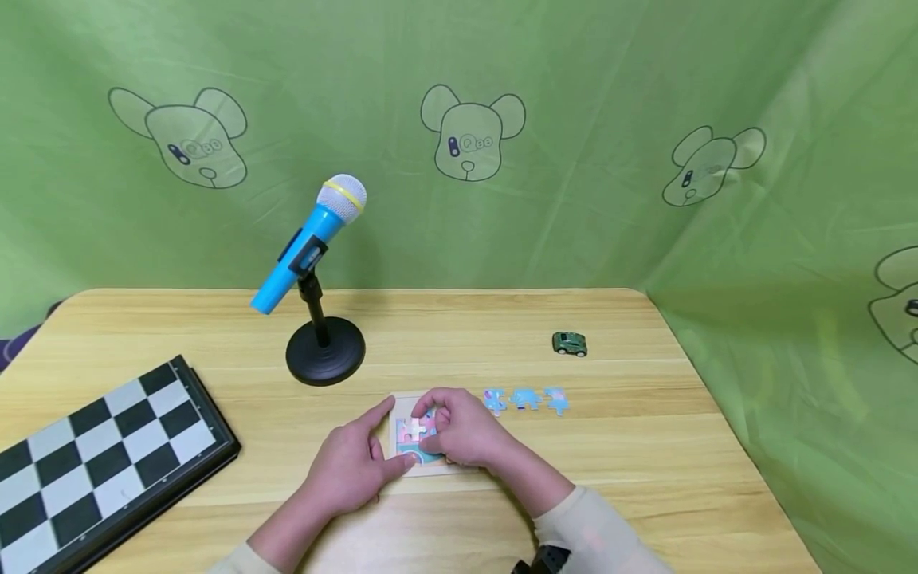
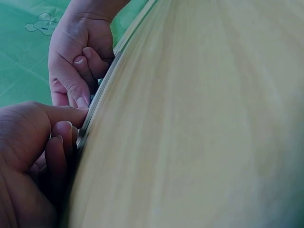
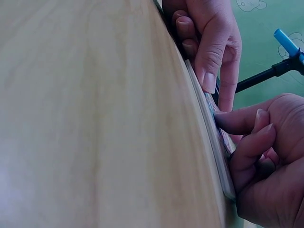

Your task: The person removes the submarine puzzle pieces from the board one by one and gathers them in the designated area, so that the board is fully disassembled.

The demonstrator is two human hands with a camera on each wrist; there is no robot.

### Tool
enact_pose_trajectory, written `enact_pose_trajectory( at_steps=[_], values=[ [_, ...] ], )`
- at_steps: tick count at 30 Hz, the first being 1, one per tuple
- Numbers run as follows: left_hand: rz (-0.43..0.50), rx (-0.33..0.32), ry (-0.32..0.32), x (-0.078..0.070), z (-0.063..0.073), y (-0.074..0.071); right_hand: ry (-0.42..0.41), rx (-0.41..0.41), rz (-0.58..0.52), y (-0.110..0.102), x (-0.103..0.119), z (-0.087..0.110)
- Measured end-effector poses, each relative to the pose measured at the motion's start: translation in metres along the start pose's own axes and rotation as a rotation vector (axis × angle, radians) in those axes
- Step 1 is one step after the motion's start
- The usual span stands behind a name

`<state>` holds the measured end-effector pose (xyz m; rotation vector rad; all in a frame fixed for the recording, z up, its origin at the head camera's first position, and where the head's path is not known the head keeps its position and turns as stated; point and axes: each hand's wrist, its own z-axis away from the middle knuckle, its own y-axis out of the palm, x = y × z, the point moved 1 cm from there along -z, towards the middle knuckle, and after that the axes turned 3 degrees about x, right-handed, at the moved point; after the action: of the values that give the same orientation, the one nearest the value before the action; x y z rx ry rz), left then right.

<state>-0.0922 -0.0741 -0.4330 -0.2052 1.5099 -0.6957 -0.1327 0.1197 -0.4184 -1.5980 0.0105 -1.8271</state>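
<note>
A blue toy microphone [image 1: 301,253] with a yellow-banded mesh head tilts upward in its black stand [image 1: 326,363], the round base flat on a pale wood-grain table [image 1: 631,494]. At left, a checkered board [image 1: 100,458] of black and silvery-white squares, edged in black, lies at an angle, partly out of frame. A small dark green toy car [image 1: 570,344] sits toward the table's far right. Behind and along the right side hangs a green cloth [image 1: 574,223] printed with outlined big-eared animal heads [image 1: 469,143], the rightmost cut off. Something purple [image 1: 17,344] shows beyond the table's left edge, too hidden to identify.
</note>
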Motion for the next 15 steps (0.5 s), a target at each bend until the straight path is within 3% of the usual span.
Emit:
enact_pose_trajectory(
  at_steps=[8, 15],
  values=[
    [0.014, 0.004, -0.009, -0.0004, -0.0002, -0.0004, -0.053, -0.006, -0.009, 0.001, -0.0006, 0.0008],
    [0.018, 0.009, -0.01, -0.0001, 0.0, -0.0002, -0.05, -0.01, -0.024, 0.0003, -0.001, 0.0021]
  ],
)
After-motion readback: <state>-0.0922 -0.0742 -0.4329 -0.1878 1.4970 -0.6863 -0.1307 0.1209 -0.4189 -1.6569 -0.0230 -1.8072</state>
